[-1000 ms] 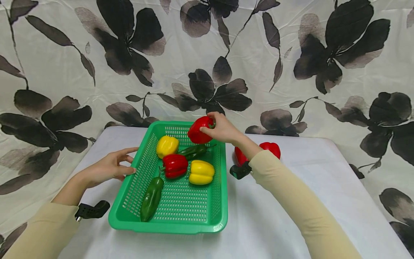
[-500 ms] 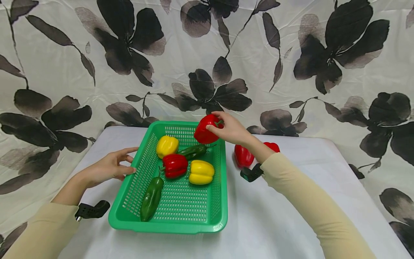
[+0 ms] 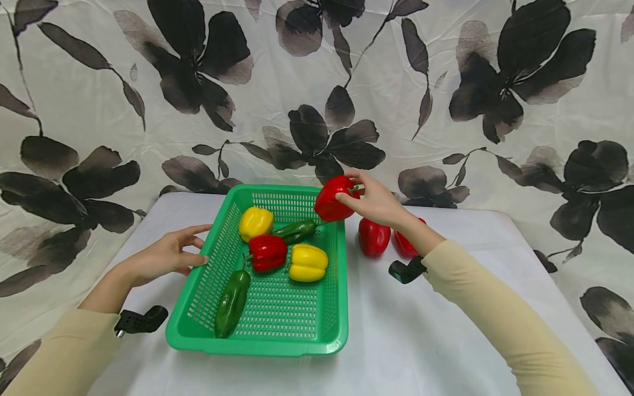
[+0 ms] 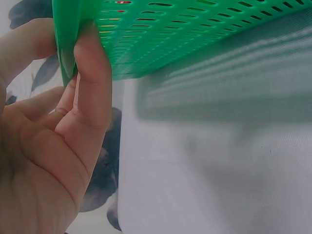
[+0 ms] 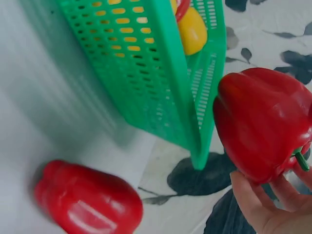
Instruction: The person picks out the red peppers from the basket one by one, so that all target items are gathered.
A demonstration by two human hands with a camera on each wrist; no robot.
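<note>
My right hand [image 3: 373, 199] holds a red bell pepper [image 3: 333, 201] by its stem end, over the far right corner of the green basket [image 3: 257, 347]. In the right wrist view the held pepper [image 5: 261, 122] hangs beside the basket's rim, its green stem towards the palm. At the basket's left side, my left hand [image 3: 165, 257] pinches the rim; the left wrist view has the rim [image 4: 67, 44] between thumb and fingers. Inside the basket lie two yellow bell peppers [image 3: 256, 224], a red bell pepper [image 3: 268, 253] and two long green peppers [image 3: 233, 303].
Two more red bell peppers lie on the white tablecloth right of the basket, one whole in view [image 3: 373, 237], the other pepper [image 3: 405, 244] partly behind the right forearm. A floral cloth [image 3: 317, 82] hangs behind the table. Each wrist wears a black camera [image 3: 142, 320].
My right hand has moved right with the red bell pepper, from above the basket's inside to its far right corner. The left hand and basket have stayed put.
</note>
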